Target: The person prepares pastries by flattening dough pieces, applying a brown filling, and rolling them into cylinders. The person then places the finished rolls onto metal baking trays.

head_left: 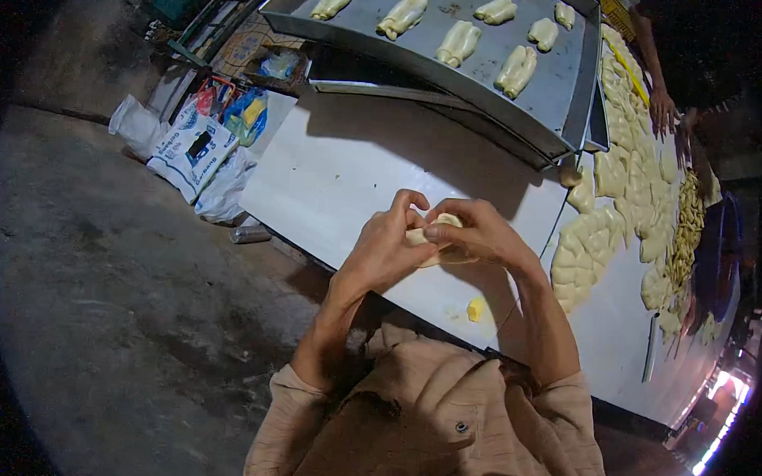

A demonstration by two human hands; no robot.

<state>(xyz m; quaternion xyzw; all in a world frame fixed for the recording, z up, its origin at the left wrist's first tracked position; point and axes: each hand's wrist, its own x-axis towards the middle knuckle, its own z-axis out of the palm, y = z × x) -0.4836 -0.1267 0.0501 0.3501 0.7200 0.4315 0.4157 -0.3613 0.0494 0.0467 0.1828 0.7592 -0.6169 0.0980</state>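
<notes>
My left hand (385, 246) and right hand (473, 233) pinch a dough piece (435, 237); beyond my fingers, a metal tray (454, 73) holds shaped dough rolls (459, 42).

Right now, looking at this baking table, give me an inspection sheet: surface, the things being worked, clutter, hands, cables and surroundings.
Surface: white worktable, mostly bare in front of the person.
Job's things: dough piece pinched between both hands; flat dough pieces spread along the table's right side; shaped dough rolls on a metal baking tray.
Clutter: small yellow scrap near the table edge.
Hands: left hand and right hand both closed on the dough piece; another person's hand at the far end.
Cables: nothing seen.
Surroundings: concrete floor; white sacks beside the table.
</notes>
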